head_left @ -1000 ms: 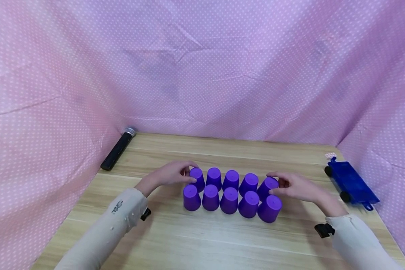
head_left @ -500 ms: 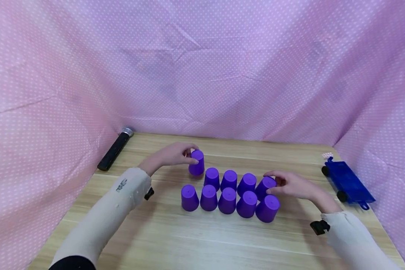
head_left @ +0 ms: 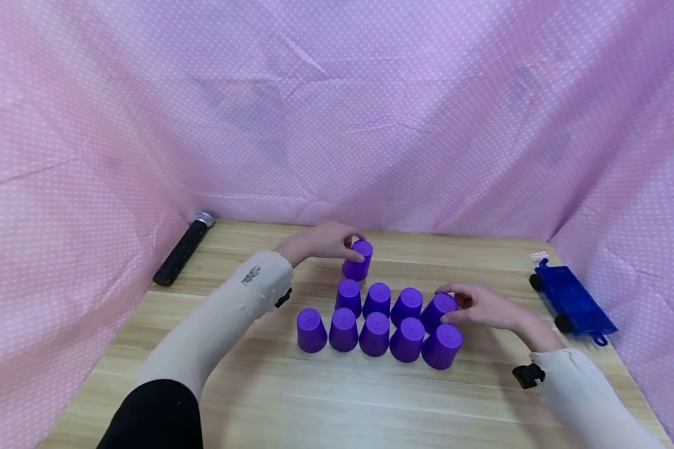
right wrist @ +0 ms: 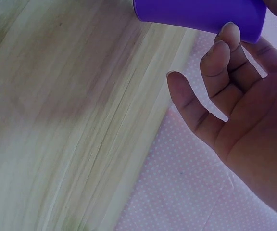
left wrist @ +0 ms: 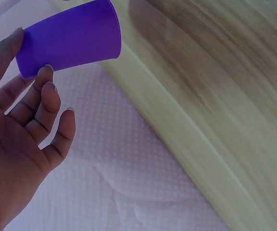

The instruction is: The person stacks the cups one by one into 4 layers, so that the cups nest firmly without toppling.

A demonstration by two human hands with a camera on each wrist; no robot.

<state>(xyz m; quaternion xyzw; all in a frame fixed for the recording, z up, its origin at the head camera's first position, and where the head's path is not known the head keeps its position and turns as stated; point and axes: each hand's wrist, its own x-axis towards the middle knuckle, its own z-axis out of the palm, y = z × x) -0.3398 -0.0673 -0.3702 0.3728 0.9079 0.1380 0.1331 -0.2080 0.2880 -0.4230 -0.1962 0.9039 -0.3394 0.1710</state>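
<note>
My left hand (head_left: 328,240) pinches a purple cup (head_left: 356,268) near its closed end, thumb and fingers on opposite sides. That cup is upside down behind the back row; whether its rim touches the table I cannot tell. In the left wrist view the cup (left wrist: 73,41) lies between thumb and fingertips, the other fingers bent. At the back row's right end, my right hand (head_left: 485,307) grips another upside-down purple cup (head_left: 434,317). The right wrist view shows this cup (right wrist: 201,15) at the fingertips, the little finger apart from it. Several more purple cups (head_left: 374,337) stand inverted in two rows.
A black microphone (head_left: 182,252) lies at the table's left edge. On the right edge is a blue wheeled cart (head_left: 575,299). Pink dotted cloth (head_left: 337,125) hangs behind and on both sides of the wooden table (head_left: 337,405).
My left hand has taken the left-end cup out of the back row, away from me, then rightward behind the remaining cups. My right hand keeps its hold on the right-end cup.
</note>
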